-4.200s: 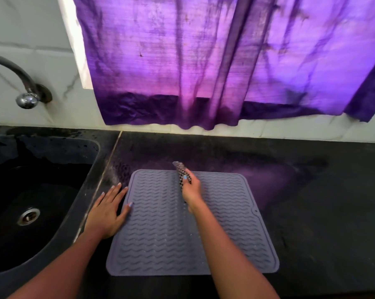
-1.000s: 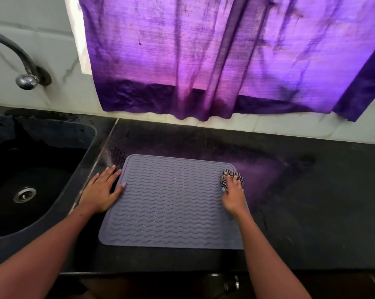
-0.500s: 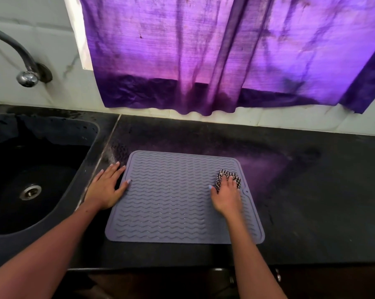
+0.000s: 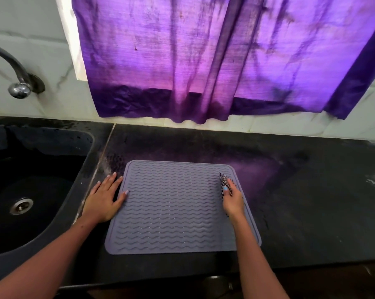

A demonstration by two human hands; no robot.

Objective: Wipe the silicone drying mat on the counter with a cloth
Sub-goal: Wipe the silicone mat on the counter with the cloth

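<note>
Cloth [image 4: 223, 184], checkered dark and light, now stands on edge in the right hand [image 4: 233, 200], pinched between thumb and fingers so that its top pokes up past the fingertips; half a second ago the same hand lay palm down with the cloth pressed flat beneath it on the far right part of the silicone drying mat [image 4: 173, 208]. The hand has turned onto its side and closed on the cloth, and it sits over the mat's right border, near the far right corner. Judging from this, a flat wiping pass along that side has just ended, and the cloth is being regathered or lifted, either for another stroke or to finish. The left hand [image 4: 105, 200] has not shifted: it lies open and flat, fingers together, mostly on the dark counter [image 4: 311, 201] with the thumb touching the mat's left edge, holding nothing and seemingly bracing the mat. The mat itself lies flat on the counter between the two hands, its wavy ribs showing across the whole middle; whether any moisture remains on it cannot be told. Beyond the left hand, further to its outer side, is the sink [image 4: 31, 201], and ahead of both hands a purple curtain [image 4: 214, 61] hangs against the wall.
</note>
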